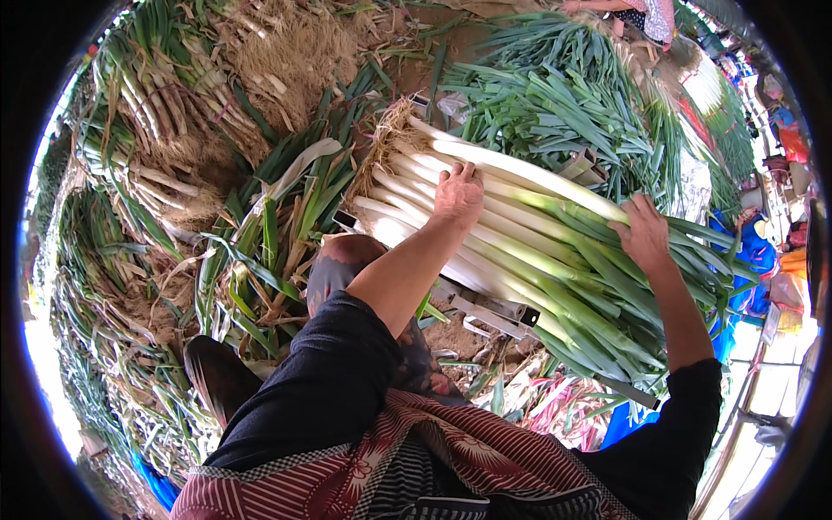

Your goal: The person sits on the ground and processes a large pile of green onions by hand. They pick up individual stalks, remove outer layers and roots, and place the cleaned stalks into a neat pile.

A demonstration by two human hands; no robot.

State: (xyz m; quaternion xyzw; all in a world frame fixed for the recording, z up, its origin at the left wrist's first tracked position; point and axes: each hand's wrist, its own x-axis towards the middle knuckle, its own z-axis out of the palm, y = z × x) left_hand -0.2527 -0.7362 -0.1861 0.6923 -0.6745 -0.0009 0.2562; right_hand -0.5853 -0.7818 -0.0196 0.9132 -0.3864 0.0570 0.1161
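Several long leeks or large green onions (520, 227) lie side by side on a metal frame (481, 305), their brown roots at the left and green leaves at the right. My left hand (459, 195) rests over the white stalks near the root end, its fingertips bent against them. At the upper edge of the layer, my right hand (640, 231) touches the outermost stalk (539, 169) where white turns green, its fingers partly around it. The undersides of both hands are hidden, so a firm hold on that stalk cannot be told.
Tied bundles of green onions with soil on their roots (162, 117) are heaped at the left. Cut green leaves (546, 104) lie beyond the frame. Pink and red ties (569, 409) lie below it. Another person's arm (598, 5) shows at the top right.
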